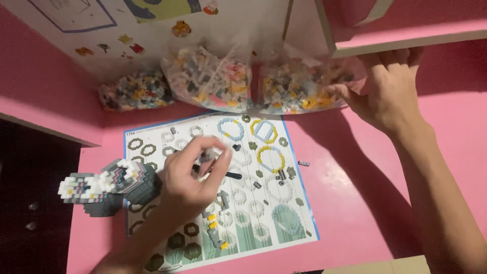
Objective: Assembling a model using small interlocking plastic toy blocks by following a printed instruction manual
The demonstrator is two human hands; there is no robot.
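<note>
the left hand [190,175] is blurred over the instruction sheet [299,203], fingers curled around something small; a thin black tool [231,175] sticks out from under the fingers, its long axis nearly level, tip pointing toward the right edge of the sheet. whether the fingers pinch the tool itself or a tiny brick with it is too smeared to tell. the forearm covers the sheet's lower left corner.

the right hand [385,94] reaches up to the clear bag of small bricks [299,91] at the back of the pink table [355,177], fingertips at the bag's right end; the fingers seem to bend onto the plastic, but a real grip cannot be made out. a pink shelf edge [406,40] cuts off the fingertips.

a second bag [208,83] and a third bag [134,94] lie to the left, blurred. a half-built grey and white brick model [109,187] lies on its side just left of the left hand, its long axis roughly level. a tiny loose piece [303,163] sits just off the sheet's right border.
</note>
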